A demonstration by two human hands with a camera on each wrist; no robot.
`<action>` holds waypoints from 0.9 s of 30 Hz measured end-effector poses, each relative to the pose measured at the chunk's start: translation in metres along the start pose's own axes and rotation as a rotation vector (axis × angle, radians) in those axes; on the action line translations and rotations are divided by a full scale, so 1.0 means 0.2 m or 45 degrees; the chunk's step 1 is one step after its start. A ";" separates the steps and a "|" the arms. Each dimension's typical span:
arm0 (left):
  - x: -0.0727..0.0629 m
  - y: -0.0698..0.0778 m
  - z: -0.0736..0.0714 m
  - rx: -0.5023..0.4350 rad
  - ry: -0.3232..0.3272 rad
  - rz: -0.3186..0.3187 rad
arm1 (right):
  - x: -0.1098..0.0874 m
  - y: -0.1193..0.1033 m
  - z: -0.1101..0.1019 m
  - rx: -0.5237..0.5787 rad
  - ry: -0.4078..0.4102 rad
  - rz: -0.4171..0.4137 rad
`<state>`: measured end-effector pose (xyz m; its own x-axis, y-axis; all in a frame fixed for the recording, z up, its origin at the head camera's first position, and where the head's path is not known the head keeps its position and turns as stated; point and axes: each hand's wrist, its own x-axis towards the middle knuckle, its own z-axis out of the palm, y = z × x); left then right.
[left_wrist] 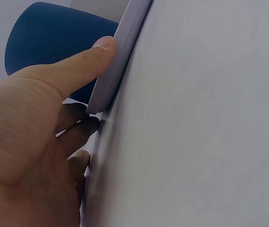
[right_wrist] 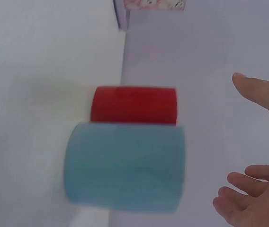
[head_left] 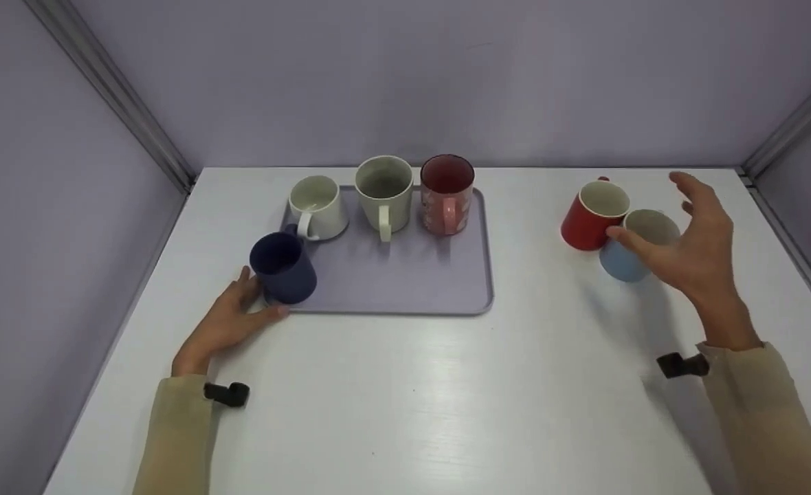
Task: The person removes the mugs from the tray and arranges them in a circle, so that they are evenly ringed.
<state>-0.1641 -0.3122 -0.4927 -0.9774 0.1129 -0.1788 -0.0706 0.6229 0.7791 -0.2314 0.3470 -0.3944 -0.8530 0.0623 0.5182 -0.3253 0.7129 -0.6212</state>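
Observation:
At the front left corner of the grey tray (head_left: pixel 405 289), my left hand (head_left: pixel 230 320) holds the tray, thumb along its front rim and fingers around the left side. Right beside those fingers a navy blue mug (head_left: pixel 285 271) stands on the tray corner. In the left wrist view, the thumb (left_wrist: pixel 89 61) presses against the tray rim (left_wrist: pixel 120 52), below the mug. Over on the right, my right hand (head_left: pixel 697 251) is spread with nothing in it, overlapping a light blue mug (head_left: pixel 622 261). Close to that mug stands a red mug (head_left: pixel 587 223); the right wrist view shows the hand apart from both.
Along the back of the tray stand a white mug (head_left: pixel 326 213), a cream mug (head_left: pixel 395 199) and a pink patterned mug (head_left: pixel 443 206), handles toward me. The white table (head_left: pixel 405 392) ends at a pale back wall (head_left: pixel 405 82), with panels at both sides.

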 end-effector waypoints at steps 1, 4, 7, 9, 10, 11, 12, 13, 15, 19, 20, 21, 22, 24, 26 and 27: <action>0.00 0.00 0.00 -0.004 -0.001 0.004 | 0.01 -0.05 0.02 0.028 -0.012 -0.047; 0.01 0.01 0.00 -0.024 0.001 0.023 | 0.02 -0.21 0.10 0.120 -0.077 -0.175; 0.00 0.01 0.01 -0.033 0.004 0.040 | 0.04 -0.36 0.20 0.219 -0.177 -0.247; 0.00 0.01 0.01 -0.044 0.002 0.049 | 0.04 -0.44 0.27 0.284 -0.235 -0.308; 0.00 0.00 0.01 -0.046 0.002 0.056 | 0.05 -0.49 0.30 0.304 -0.270 -0.329; 0.00 0.00 0.01 -0.043 0.004 0.056 | 0.05 -0.53 0.33 0.312 -0.297 -0.351; 0.00 0.01 0.01 -0.045 0.001 0.051 | 0.06 -0.58 0.36 0.318 -0.324 -0.380; 0.00 0.00 0.01 -0.050 0.002 0.048 | 0.06 -0.62 0.40 0.318 -0.348 -0.417; 0.01 0.00 0.01 -0.051 0.003 0.037 | 0.07 -0.70 0.47 0.340 -0.392 -0.484; 0.01 0.00 0.00 -0.037 0.000 0.015 | 0.07 -0.85 0.62 0.417 -0.469 -0.580; 0.01 0.00 0.00 -0.035 -0.001 0.014 | 0.06 -0.89 0.66 0.437 -0.484 -0.586; 0.01 0.00 0.00 -0.039 -0.004 0.007 | 0.05 -0.91 0.70 0.455 -0.499 -0.587; 0.01 0.00 0.00 -0.035 -0.003 0.009 | 0.04 -0.94 0.74 0.466 -0.515 -0.578; 0.00 0.00 0.00 -0.033 -0.005 0.003 | 0.02 -0.99 0.83 0.470 -0.542 -0.553; -0.01 0.00 0.00 -0.030 -0.006 -0.013 | -0.01 -1.03 0.91 0.493 -0.585 -0.523; -0.01 0.00 -0.01 -0.025 -0.007 -0.025 | -0.02 -1.05 0.95 0.503 -0.605 -0.508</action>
<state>-0.1622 -0.3131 -0.4907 -0.9747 0.1054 -0.1972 -0.0935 0.6094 0.7874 -0.2379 0.0642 -0.3781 -0.6948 -0.5225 0.4942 -0.6942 0.3074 -0.6509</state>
